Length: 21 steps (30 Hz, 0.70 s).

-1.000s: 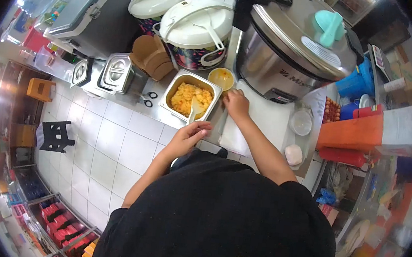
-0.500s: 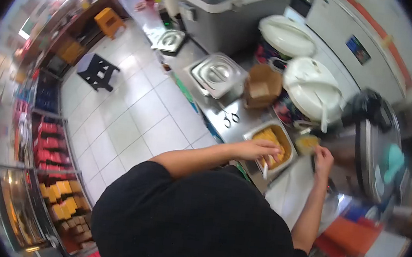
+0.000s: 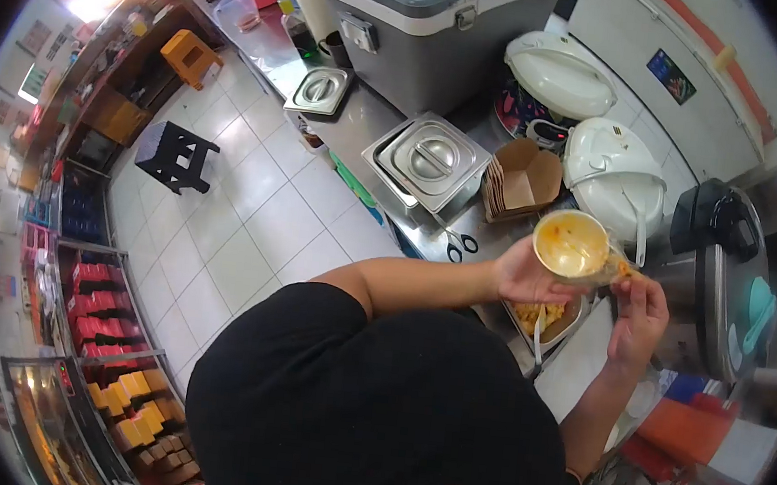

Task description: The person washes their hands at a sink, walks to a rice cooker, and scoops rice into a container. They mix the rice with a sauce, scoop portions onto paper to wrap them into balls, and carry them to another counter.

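My left hand (image 3: pixel 518 272) is closed around a small round cup (image 3: pixel 567 249) and tilts its mouth toward me. Yellow-orange residue coats the inside of the cup. My right hand (image 3: pixel 638 324) pinches a clear plastic piece (image 3: pixel 612 272) at the cup's right rim, with orange bits of food near the fingertips. Just below both hands sits a metal tray (image 3: pixel 575 324) of yellow chopped food (image 3: pixel 536 315), partly hidden by my left hand. A spoon with a pale handle (image 3: pixel 538 336) leans in that tray.
Black-handled scissors (image 3: pixel 461 247), stacked brown paper trays (image 3: pixel 523 183) and a lidded steel pan (image 3: pixel 429 160) stand on the counter. Behind are white-lidded cookers (image 3: pixel 613 166) and a grey cooler (image 3: pixel 427 40). A large dark cooker (image 3: pixel 717 274) is at right.
My left hand has let go of the spoon, which stays in the tray, and has taken hold of the cup. The cup has moved up and tilted. My right hand has shifted right.
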Tool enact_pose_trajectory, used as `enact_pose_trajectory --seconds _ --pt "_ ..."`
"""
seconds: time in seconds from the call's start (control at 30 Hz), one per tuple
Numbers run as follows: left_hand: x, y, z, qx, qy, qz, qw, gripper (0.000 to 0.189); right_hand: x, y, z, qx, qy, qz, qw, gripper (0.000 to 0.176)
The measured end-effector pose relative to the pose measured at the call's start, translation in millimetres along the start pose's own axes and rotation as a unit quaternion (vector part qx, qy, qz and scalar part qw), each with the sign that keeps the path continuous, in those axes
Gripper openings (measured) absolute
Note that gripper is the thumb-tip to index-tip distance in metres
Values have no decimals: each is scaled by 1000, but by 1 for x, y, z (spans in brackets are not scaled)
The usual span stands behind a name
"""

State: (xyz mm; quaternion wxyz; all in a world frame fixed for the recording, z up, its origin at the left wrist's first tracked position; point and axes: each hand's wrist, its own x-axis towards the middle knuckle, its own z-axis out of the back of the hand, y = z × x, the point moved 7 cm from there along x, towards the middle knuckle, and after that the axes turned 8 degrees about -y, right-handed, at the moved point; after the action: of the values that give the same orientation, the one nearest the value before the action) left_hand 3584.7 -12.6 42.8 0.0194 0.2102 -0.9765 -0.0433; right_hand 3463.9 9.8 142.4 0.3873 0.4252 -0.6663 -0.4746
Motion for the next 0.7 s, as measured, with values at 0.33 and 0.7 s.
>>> enact_pose_trajectory --seconds 0.33,0.7 --pt "-46 -43 45 128 -102 -74 984 81 15 -43 2 -149 -17 -70 986 30" --pt "-64 -64 76 199 -229 -178 936 59 -61 -148 37 -732 283 -190 590 21"
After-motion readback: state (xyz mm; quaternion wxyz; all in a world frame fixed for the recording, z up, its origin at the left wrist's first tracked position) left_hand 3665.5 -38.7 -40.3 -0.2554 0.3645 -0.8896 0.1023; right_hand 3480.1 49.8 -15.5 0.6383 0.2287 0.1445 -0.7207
